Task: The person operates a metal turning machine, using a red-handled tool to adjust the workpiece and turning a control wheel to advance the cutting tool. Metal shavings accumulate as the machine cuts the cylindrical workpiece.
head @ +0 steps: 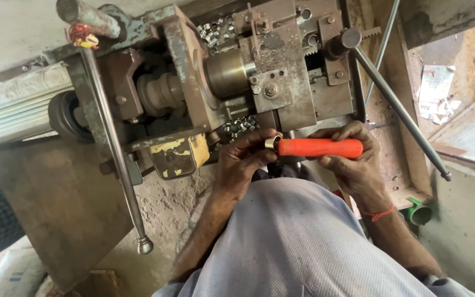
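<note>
My right hand (pixel 353 165) grips a tool by its orange handle (pixel 320 147), held level in front of me. At the handle's left end sits a small metal ring (pixel 271 143), and my left hand (pixel 244 157) pinches that ring with its fingertips. Both hands hover just below a small lathe-like machine (pixel 221 71) with a brass-coloured chuck (pixel 226 72). Several small shiny metal rings (pixel 241 125) lie on the machine just above my left hand.
A long steel lever with a knob end (pixel 117 159) hangs down at the left. Another long lever (pixel 397 104) slants down at the right. A green cup-like part (pixel 419 213) sits by my right wrist. More rings (pixel 213 30) pile at the machine's top.
</note>
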